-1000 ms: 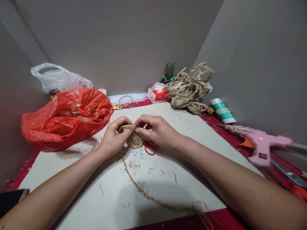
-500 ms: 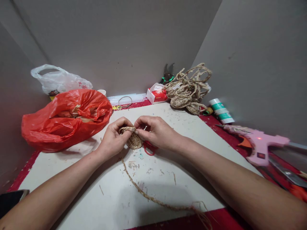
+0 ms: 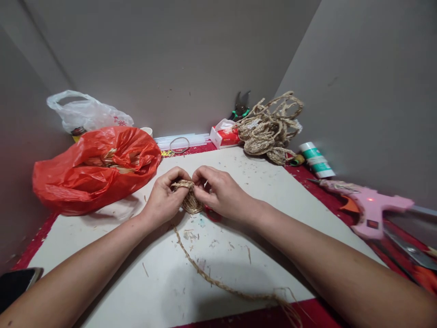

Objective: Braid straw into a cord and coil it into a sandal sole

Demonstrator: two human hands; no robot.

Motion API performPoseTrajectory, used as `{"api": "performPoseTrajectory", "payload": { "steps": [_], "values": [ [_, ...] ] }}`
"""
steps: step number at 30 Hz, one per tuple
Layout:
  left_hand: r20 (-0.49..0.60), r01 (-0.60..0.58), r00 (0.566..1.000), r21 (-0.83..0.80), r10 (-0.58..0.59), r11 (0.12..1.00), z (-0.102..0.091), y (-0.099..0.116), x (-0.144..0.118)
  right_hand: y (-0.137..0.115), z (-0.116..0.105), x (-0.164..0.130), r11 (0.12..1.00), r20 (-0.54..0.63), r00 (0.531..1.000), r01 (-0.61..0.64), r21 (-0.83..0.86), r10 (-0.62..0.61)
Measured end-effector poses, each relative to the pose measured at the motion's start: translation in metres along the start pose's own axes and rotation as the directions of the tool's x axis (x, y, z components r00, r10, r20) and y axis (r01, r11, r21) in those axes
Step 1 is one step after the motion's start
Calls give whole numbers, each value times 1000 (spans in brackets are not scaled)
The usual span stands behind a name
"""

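Note:
Between my hands, above the white board (image 3: 218,246), is a small woven piece of coiled straw braid (image 3: 192,203). My left hand (image 3: 167,193) pinches its left side and upper rim, thumb on the near face. The fingertips of my right hand (image 3: 218,191) are closed at the upper right edge of the same piece; the exact pinch point is partly hidden. A loose braided straw cord (image 3: 205,274) trails from below my left hand across the board, fraying at its near right end. Something red (image 3: 213,215) lies mostly hidden under my right hand.
At the left lies a red plastic bag (image 3: 92,182) of straw, with a white bag (image 3: 88,111) behind. Bundled braids (image 3: 266,132), a tissue pack (image 3: 225,136) and pruners (image 3: 241,107) sit at the back. A pink glue gun (image 3: 372,205) and scissors (image 3: 413,248) lie right.
My right hand has shifted slightly, now covering more of the red object. Both hands keep their hold on the woven piece; the view has moved a little.

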State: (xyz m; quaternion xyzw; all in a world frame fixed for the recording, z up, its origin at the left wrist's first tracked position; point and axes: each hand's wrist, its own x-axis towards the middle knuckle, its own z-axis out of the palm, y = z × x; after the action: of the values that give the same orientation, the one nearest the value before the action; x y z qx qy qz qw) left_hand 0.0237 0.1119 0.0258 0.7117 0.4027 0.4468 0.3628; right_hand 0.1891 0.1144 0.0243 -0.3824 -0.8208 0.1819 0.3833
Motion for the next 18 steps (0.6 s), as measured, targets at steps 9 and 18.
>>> {"api": "performPoseTrajectory", "payload": {
  "steps": [9,18],
  "values": [
    [45,40,998,-27,-39,999,-4,-2,2,2,5,-3,996,-13,998,-59,73,60],
    [82,94,993,-46,-90,995,-4,0,3,-4,9,-4,985,-21,988,-150,89,152]
  ]
}}
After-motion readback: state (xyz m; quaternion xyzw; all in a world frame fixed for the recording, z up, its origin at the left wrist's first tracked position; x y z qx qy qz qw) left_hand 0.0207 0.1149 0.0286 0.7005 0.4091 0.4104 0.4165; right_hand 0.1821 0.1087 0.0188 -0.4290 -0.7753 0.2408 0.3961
